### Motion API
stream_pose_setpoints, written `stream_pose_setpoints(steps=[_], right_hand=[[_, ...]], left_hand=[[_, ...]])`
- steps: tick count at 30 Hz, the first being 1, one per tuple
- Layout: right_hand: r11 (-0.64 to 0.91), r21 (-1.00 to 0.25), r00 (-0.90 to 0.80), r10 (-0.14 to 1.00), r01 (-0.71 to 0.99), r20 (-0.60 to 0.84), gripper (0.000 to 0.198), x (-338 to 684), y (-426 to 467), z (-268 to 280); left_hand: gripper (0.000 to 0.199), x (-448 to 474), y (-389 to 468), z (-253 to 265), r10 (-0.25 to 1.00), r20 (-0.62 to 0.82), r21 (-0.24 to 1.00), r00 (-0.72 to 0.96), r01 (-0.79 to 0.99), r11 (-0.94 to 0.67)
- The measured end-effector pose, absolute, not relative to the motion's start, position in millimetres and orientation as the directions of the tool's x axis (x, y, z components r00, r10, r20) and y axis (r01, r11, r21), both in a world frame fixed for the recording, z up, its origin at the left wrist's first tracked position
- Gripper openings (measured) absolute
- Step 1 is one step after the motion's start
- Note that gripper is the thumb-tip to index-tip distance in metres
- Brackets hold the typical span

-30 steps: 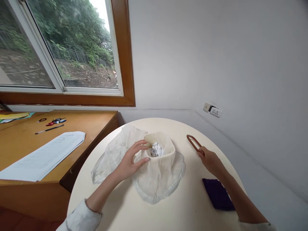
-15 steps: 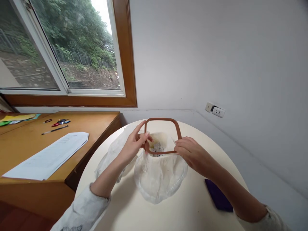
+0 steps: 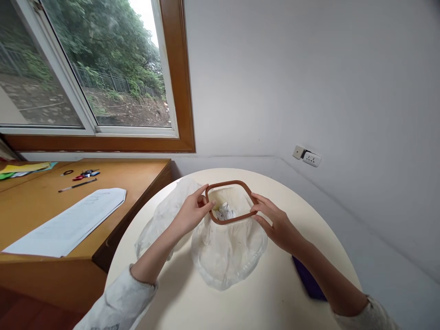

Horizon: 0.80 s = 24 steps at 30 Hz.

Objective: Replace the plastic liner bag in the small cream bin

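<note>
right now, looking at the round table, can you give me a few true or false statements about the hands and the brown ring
1. Both hands hold the brown ring. True: left hand on one side, right hand on the other.
2. The ring sits over the small bin lined with a plastic bag. True.
3. The bin is empty. False: crumpled paper lies inside.
4. The purple cloth lies by the left arm. False: it is under the right forearm.
5. The papers lie on the round table. False: they are on the wooden desk.
</note>
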State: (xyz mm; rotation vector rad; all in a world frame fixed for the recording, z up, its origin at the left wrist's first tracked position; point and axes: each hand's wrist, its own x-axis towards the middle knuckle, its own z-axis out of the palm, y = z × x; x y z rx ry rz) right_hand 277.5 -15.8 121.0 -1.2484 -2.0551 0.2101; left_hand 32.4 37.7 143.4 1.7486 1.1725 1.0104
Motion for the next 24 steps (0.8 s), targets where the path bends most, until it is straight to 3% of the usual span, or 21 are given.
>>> stream_pose_setpoints(steps=[10,24], right_hand=[[0.491,-0.546,-0.265,0.857,0.678,0.442,0.015,273.2,-15.5,108.0],[0.506,-0.552,-0.256,0.846,0.663,0.468,0.016,270.3,-15.3,103.1]], left_hand=[[0.058,29.2,45.8,128.2,0.949,0.155,0.844,0.276,0.462,-0.272],[0.061,29.4,45.1,123.0,0.957,0.130,0.878,0.260,0.419,-0.233]])
